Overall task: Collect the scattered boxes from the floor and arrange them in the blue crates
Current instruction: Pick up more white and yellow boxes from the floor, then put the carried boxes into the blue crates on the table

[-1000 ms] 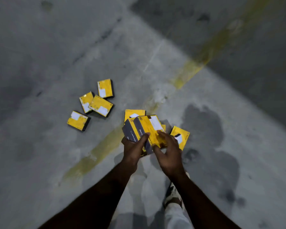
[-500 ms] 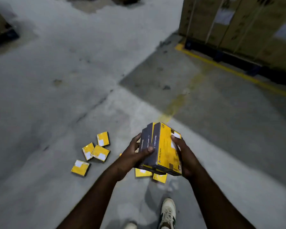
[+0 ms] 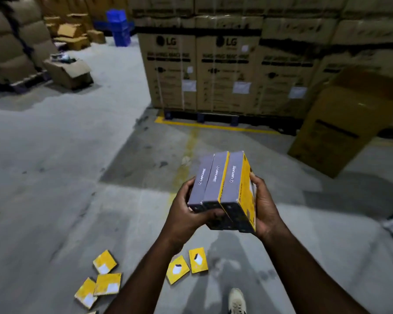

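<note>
three boxes (image 3: 222,189) sit side by side as one block, held above the floor (image 3: 55,189) at centre. long axes run near to far, leaning slightly right at the far end. grey top faces each read "lapcare" lengthwise; the right box shows a yellow side. left hand (image 3: 186,214) clamps the block's left and near edge, thumb across the near ends. right hand (image 3: 263,207) is pressed flat to the yellow right side. five loose yellow boxes (image 3: 106,281) with white labels lie flat near the left forearm. far cartons (image 3: 222,71) read "lg". blue crates (image 3: 119,26) stand far left.
</note>
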`<action>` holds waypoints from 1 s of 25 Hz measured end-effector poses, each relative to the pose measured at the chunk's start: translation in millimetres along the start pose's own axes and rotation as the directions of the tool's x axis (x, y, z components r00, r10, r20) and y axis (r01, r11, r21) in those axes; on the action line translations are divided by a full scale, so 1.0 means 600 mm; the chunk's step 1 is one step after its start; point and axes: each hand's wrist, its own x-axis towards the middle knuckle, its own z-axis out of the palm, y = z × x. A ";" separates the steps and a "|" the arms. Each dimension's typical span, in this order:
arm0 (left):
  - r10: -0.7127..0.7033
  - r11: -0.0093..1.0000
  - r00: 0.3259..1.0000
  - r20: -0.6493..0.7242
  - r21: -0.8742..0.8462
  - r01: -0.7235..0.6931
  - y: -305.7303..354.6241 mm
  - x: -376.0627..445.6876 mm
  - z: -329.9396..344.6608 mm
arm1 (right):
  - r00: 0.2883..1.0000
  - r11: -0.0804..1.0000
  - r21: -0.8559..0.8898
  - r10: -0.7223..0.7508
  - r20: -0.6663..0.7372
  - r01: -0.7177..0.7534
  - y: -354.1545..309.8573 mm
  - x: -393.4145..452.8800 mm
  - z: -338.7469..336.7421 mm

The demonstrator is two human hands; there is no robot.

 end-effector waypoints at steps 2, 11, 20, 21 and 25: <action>0.008 0.999 0.997 0.074 -0.045 -0.005 0.019 -0.017 0.049 | 0.995 0.992 0.071 -0.102 -0.022 0.103 -0.004 -0.062 -0.021; -0.045 0.993 0.909 0.415 -0.083 0.087 0.049 -0.106 0.343 | 0.896 0.860 0.261 -0.396 -0.202 0.439 -0.026 -0.337 -0.210; -0.202 0.977 0.603 0.771 0.117 0.178 0.091 -0.222 0.741 | 0.719 0.672 0.293 -0.531 -0.448 0.680 -0.093 -0.670 -0.479; -0.211 0.977 0.554 0.806 0.158 0.142 0.096 -0.237 0.792 | 0.697 0.648 0.293 -0.545 -0.467 0.703 -0.099 -0.710 -0.510; -0.198 0.979 0.403 0.894 0.204 0.029 0.106 -0.317 0.978 | 0.534 0.553 0.179 -0.591 -0.605 0.814 -0.101 -0.852 -0.614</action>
